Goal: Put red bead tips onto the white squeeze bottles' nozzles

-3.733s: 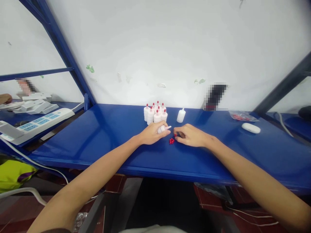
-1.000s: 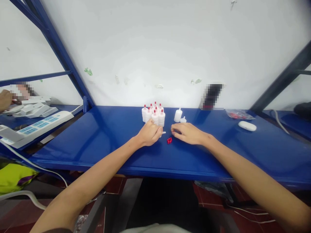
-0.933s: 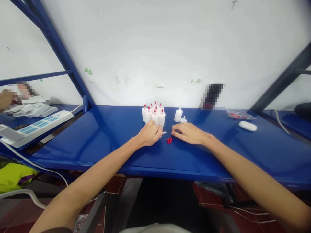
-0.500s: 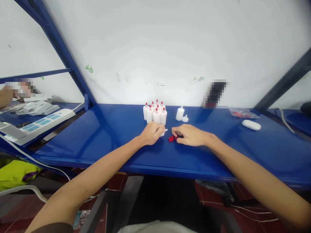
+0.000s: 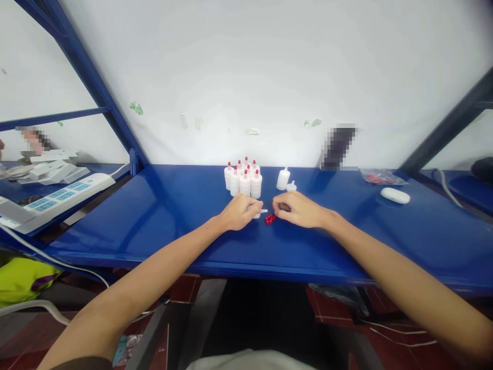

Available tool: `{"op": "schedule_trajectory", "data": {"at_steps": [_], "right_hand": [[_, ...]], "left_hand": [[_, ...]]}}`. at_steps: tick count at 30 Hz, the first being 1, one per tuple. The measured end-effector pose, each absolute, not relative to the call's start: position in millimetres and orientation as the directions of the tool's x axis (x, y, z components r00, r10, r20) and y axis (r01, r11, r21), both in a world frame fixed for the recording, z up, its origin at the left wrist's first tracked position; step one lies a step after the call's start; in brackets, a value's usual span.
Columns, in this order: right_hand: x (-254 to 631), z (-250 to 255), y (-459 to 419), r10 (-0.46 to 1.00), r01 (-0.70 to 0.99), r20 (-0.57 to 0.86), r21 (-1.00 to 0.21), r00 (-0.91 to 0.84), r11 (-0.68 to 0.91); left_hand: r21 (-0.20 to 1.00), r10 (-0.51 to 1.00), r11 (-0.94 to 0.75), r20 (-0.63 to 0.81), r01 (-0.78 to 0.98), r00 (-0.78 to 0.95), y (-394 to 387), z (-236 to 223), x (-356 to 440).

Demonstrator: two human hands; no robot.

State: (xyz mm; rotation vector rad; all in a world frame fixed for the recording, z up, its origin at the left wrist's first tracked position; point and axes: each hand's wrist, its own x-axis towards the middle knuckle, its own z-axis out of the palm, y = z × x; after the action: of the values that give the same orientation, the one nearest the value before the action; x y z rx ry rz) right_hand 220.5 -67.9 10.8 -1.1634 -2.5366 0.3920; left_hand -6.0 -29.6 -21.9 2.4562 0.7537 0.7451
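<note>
My left hand [image 5: 239,211] is closed around a small white squeeze bottle [image 5: 256,215], which lies tilted with its pointed nozzle towards the right. Most of that bottle is hidden by the fingers. Just right of the nozzle, my right hand [image 5: 297,209] has its thumb and fingers pinched together; whatever is between them is hidden. A small pile of red caps [image 5: 270,220] lies on the blue table between both hands. Behind my left hand stands a group of several white bottles [image 5: 245,184] with red tips.
An uncapped white bottle [image 5: 283,180] stands at the back beside a loose white nozzle top [image 5: 291,187]. Farther right are a bag of red caps [image 5: 381,178] and a white oval case [image 5: 395,195]. A power strip [image 5: 63,198] lies at left.
My right hand has lifted slightly from the red caps, its fingers drawn closer together near the nozzle. The view has shifted a little; my left hand still grips the bottle.
</note>
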Motion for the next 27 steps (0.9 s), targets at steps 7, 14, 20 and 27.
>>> {"op": "schedule_trajectory", "data": {"at_steps": [7,14,20,27], "right_hand": [[195.4,5.7,-81.2,0.589,0.601,0.522,-0.17,-0.617,0.781],[198.8,-4.4,-72.8,0.616,0.646,0.575,-0.188,-0.538,0.74],[257.3,-0.3,-43.1,0.732,0.851,0.677,-0.424,0.071,0.31],[278.5,-14.4,-13.3,0.77,0.86,0.614,-0.476,0.175,0.184]], "left_hand": [[0.411,0.506,-0.853,0.5,0.321,0.703,-34.8,-22.2,-5.2],[0.444,0.536,-0.837,0.539,0.321,0.65,-35.6,-17.6,-4.8],[0.507,0.513,-0.841,0.63,0.192,0.584,-32.6,-15.4,-10.7],[0.553,0.522,-0.825,0.67,0.114,0.528,-28.5,-18.7,-13.3]]}}
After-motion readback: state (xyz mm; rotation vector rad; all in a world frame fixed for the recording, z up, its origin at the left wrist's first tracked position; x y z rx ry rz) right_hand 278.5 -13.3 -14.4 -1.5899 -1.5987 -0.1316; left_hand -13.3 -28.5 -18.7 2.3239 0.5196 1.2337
